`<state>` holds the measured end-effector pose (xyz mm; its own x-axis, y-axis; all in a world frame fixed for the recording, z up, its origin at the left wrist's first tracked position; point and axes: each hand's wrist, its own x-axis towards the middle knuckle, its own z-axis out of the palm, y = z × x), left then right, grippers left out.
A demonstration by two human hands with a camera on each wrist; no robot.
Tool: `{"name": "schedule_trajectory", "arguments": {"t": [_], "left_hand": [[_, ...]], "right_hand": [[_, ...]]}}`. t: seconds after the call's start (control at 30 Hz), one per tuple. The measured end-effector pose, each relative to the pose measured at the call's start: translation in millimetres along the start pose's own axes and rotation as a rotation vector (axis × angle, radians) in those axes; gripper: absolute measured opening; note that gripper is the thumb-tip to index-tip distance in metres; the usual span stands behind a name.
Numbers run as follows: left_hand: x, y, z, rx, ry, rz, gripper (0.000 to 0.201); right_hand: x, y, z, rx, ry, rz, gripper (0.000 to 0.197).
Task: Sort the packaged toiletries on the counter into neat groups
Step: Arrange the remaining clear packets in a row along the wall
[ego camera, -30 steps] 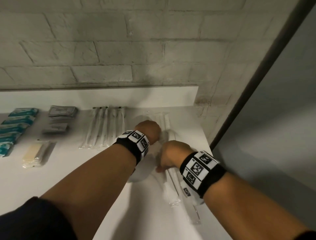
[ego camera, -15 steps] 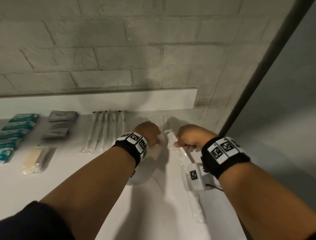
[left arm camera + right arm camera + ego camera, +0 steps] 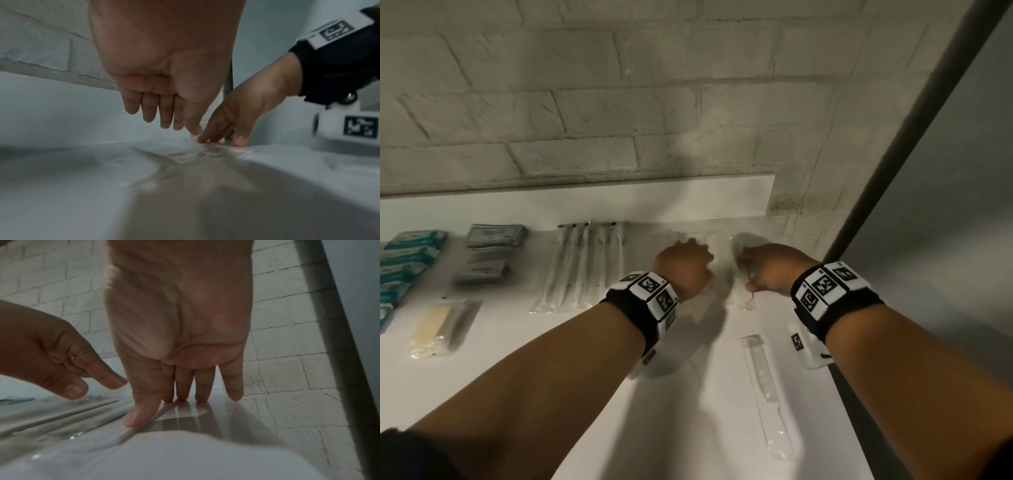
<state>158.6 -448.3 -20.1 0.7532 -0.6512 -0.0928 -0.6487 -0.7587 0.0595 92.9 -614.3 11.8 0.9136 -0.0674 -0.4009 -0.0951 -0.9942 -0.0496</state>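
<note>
Several clear-wrapped white combs (image 3: 722, 263) lie side by side at the back right of the white counter (image 3: 551, 359). My left hand (image 3: 683, 265) hovers at their left edge, fingers loosely straight, its thumb tip (image 3: 195, 131) touching the wrap (image 3: 185, 154). My right hand (image 3: 763, 270) is on their right side. Its straight fingertips (image 3: 183, 398) and thumb press down on the outermost clear pack (image 3: 195, 412). Neither hand grips anything. One more wrapped comb (image 3: 767, 387) lies alone nearer me on the right.
Left of the combs lie a row of slim wrapped sticks (image 3: 585, 267), grey sachets (image 3: 493, 236), teal packs (image 3: 410, 253) and a yellowish wrapped bar (image 3: 436, 323). A brick wall (image 3: 619, 102) backs the counter. The counter's right edge (image 3: 839, 377) is close to my right wrist.
My right hand carried a wrapped comb from the near right to the back and laid it beside the pile; its fingers now press flat on it. The left hand stayed at the pile.
</note>
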Motion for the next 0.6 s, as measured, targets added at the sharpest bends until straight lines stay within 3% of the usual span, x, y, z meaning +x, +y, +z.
{"name": "schedule_trajectory", "arguments": {"t": [0.2, 0.43, 0.53, 0.6], "left_hand": [[12, 20, 2, -0.033, -0.177, -0.02, 0.03], [14, 20, 11, -0.025, -0.115, -0.049, 0.029], [15, 18, 13, -0.042, -0.117, -0.052, 0.034], [17, 17, 11, -0.036, -0.141, -0.048, 0.04]], "right_hand": [[10, 0, -2, -0.019, -0.051, 0.016, 0.064], [13, -3, 6, 0.086, -0.059, 0.081, 0.064], [6, -1, 6, 0.157, 0.03, 0.048, 0.06], [-2, -2, 6, 0.229, 0.193, 0.042, 0.053]]}}
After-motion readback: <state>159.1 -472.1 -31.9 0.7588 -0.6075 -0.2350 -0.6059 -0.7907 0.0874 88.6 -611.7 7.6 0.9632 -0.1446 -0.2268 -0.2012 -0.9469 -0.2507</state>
